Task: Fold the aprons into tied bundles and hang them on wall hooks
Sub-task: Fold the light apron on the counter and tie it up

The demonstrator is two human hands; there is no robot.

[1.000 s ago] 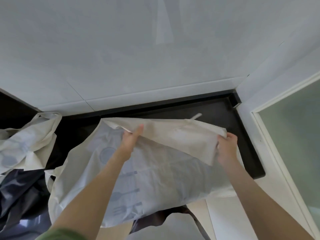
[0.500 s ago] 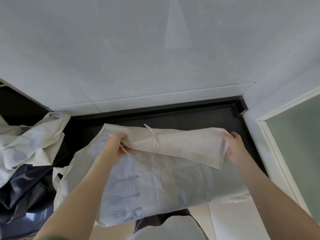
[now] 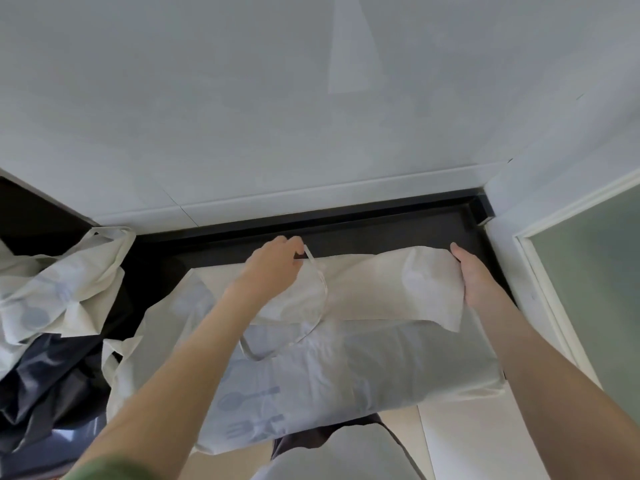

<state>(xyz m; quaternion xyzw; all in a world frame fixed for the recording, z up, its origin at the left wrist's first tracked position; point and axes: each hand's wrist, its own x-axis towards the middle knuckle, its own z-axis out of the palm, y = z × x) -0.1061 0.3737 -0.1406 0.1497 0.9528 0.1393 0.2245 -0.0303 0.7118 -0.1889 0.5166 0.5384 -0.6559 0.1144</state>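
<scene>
1. Wall (image 3: 242, 116): pale grey-white, large tiles, thin seams. One seam runs level just above the bench, and a short slanted one meets it at left.
2. Light patch (image 3: 353, 46): paler tapered shape high on the wall, right of centre.
3. Bench (image 3: 398, 237): black, matte, set against the wall. A raised black lip (image 3: 346, 216) runs along its back edge into the right-hand corner.
4. Dark recess (image 3: 31, 209): upper left, under the slanted wall edge; contents cannot be made out.
5. White frame (image 3: 540, 271): touches the bench's right end and borders a frosted greenish glass panel (image 3: 595, 289).
6. Floor (image 3: 485, 445): pale tiles, lower right, one seam visible.
</scene>
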